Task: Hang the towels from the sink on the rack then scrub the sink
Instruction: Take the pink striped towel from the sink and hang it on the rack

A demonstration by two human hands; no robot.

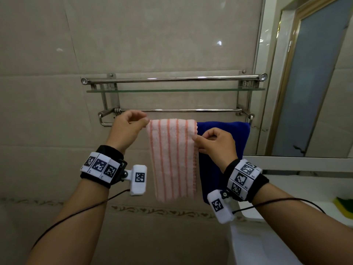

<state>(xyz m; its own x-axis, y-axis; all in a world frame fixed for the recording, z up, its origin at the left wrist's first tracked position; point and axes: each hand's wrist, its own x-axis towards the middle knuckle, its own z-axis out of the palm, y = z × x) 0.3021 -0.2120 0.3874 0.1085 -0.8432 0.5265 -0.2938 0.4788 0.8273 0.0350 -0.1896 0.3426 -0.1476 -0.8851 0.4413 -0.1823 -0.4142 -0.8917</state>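
A pink towel with orange stripes [172, 159] hangs over the front bar of the steel wall rack [172, 79]. A blue towel [223, 129] hangs to its right on the same bar, partly behind my right hand. My left hand [128, 127] is at the striped towel's top left corner, fingers curled, and pinches the edge there. My right hand [215, 144] pinches the striped towel's right edge a little below the bar. The sink's white rim [298, 190] shows at the lower right; its basin is out of view.
The rack has a glass shelf [175, 90] under its top bar and a second bar [179, 110] against the tiled wall. A mirror [309, 77] fills the right side. A yellow-green sponge [343, 204] lies at the right edge on the sink's rim.
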